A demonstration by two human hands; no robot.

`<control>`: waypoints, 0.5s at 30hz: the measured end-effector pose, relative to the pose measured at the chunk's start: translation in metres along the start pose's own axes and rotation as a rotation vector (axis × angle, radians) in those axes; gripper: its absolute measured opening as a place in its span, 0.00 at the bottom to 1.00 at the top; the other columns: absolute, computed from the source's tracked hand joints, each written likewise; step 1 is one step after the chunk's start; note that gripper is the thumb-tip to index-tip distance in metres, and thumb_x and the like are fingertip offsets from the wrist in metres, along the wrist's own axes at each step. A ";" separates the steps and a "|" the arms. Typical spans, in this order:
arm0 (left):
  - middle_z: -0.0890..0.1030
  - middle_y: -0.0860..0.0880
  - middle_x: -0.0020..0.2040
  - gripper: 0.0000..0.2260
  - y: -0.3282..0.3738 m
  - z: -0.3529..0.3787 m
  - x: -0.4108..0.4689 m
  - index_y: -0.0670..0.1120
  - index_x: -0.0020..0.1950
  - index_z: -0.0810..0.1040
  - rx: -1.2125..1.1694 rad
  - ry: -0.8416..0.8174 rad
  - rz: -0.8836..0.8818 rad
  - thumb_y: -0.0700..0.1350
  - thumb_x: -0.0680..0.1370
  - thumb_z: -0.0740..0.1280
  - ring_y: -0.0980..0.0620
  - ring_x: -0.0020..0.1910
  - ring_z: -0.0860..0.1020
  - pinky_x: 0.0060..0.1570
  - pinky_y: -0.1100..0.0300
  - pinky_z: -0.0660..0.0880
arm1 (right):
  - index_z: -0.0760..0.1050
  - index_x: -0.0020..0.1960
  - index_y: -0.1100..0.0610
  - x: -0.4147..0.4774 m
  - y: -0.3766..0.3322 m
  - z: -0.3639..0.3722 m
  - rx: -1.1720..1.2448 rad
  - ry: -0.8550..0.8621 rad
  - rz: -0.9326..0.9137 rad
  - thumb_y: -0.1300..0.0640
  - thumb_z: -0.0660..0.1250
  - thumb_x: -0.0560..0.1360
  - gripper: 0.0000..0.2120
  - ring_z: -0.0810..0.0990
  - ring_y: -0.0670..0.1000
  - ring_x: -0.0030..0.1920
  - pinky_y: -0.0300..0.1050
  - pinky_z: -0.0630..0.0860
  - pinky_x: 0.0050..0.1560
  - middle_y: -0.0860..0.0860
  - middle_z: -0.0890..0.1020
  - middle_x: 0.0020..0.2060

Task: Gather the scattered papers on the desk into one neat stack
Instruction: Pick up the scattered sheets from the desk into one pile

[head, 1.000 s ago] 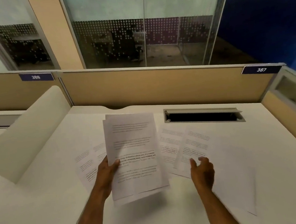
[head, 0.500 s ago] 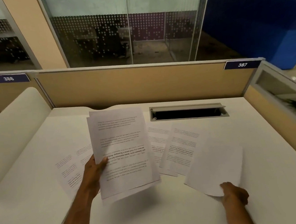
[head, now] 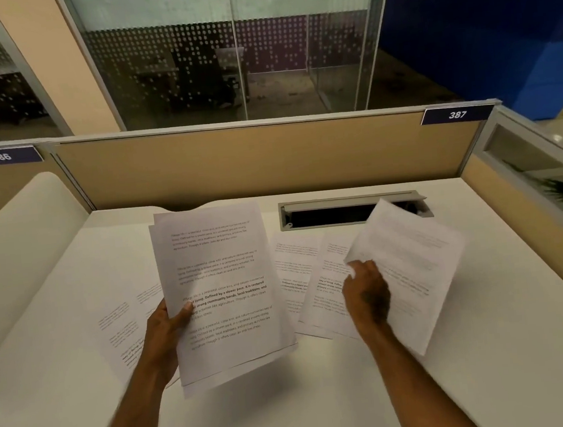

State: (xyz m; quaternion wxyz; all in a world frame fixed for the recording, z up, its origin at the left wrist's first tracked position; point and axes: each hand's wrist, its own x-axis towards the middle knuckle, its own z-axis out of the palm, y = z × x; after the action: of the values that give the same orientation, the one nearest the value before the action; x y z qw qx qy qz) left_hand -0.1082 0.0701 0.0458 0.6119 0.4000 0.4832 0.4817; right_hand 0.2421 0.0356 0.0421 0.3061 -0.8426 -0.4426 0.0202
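My left hand (head: pixel 166 334) grips a small stack of printed sheets (head: pixel 222 288) by its left edge and holds it tilted above the white desk (head: pixel 292 412). My right hand (head: pixel 367 294) pinches a single sheet (head: pixel 412 269) by its left edge, lifted off the desk at centre right. Two printed sheets (head: pixel 299 273) lie overlapping on the desk between my hands, partly hidden by the lifted sheet. More printed paper (head: pixel 125 324) lies flat on the left, partly behind the held stack.
A cable slot with a raised lid (head: pixel 335 213) is set into the desk at the back. Tan partition panels (head: pixel 251 161) close the far and right sides. A rounded white divider (head: pixel 18 245) rises on the left.
My right hand reached to the right, took a loose sheet by its corner and has lifted it up and leftward. The stack in my left hand has stayed about where it was.
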 end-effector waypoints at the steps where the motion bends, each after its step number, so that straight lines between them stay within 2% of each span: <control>1: 0.88 0.42 0.53 0.16 0.000 0.000 0.000 0.50 0.61 0.79 0.000 0.006 0.001 0.47 0.73 0.71 0.37 0.46 0.87 0.39 0.42 0.85 | 0.79 0.64 0.55 -0.004 0.002 0.015 -0.022 -0.082 0.005 0.63 0.64 0.78 0.16 0.81 0.57 0.56 0.47 0.79 0.55 0.55 0.82 0.58; 4: 0.88 0.42 0.53 0.16 -0.001 -0.002 0.001 0.49 0.61 0.79 -0.003 0.028 -0.002 0.46 0.74 0.71 0.37 0.46 0.87 0.40 0.41 0.85 | 0.77 0.66 0.55 -0.017 0.006 0.052 -0.034 -0.292 0.026 0.62 0.62 0.80 0.16 0.79 0.56 0.61 0.47 0.77 0.62 0.54 0.80 0.62; 7: 0.87 0.41 0.54 0.16 -0.002 -0.004 0.005 0.49 0.62 0.79 0.017 0.045 -0.005 0.46 0.74 0.71 0.35 0.48 0.87 0.42 0.39 0.84 | 0.75 0.69 0.54 -0.022 0.007 0.073 -0.008 -0.413 0.072 0.58 0.62 0.81 0.17 0.78 0.54 0.64 0.45 0.75 0.67 0.53 0.79 0.65; 9: 0.87 0.41 0.54 0.16 -0.002 -0.005 0.007 0.49 0.62 0.79 0.022 0.051 -0.004 0.46 0.74 0.71 0.35 0.48 0.87 0.43 0.39 0.84 | 0.73 0.71 0.54 -0.023 0.005 0.081 0.017 -0.492 0.086 0.50 0.65 0.80 0.20 0.77 0.54 0.67 0.45 0.73 0.67 0.54 0.77 0.68; 11: 0.87 0.41 0.54 0.16 -0.002 -0.006 0.010 0.49 0.62 0.79 0.025 0.057 0.000 0.47 0.74 0.71 0.35 0.48 0.87 0.42 0.39 0.85 | 0.71 0.73 0.54 -0.023 0.002 0.085 0.054 -0.590 0.081 0.37 0.66 0.76 0.32 0.74 0.56 0.70 0.49 0.73 0.67 0.55 0.74 0.70; 13: 0.87 0.41 0.53 0.15 -0.001 -0.007 0.012 0.50 0.61 0.79 0.020 0.058 0.003 0.47 0.74 0.70 0.35 0.47 0.87 0.40 0.40 0.85 | 0.72 0.72 0.54 -0.017 0.003 0.081 0.116 -0.539 0.115 0.32 0.63 0.75 0.35 0.75 0.58 0.68 0.52 0.76 0.65 0.57 0.75 0.69; 15: 0.87 0.41 0.53 0.14 -0.003 -0.007 0.015 0.51 0.60 0.79 0.012 0.065 0.002 0.47 0.74 0.70 0.36 0.46 0.87 0.39 0.41 0.85 | 0.74 0.70 0.56 -0.004 0.019 0.074 0.087 -0.334 0.239 0.38 0.63 0.78 0.29 0.77 0.59 0.63 0.56 0.79 0.60 0.59 0.76 0.66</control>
State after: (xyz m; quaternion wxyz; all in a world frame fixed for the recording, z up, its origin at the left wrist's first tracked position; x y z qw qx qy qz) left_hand -0.1137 0.0838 0.0383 0.5930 0.3882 0.5054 0.4921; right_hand 0.2311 0.0616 -0.0287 0.2602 -0.8600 -0.3826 0.2151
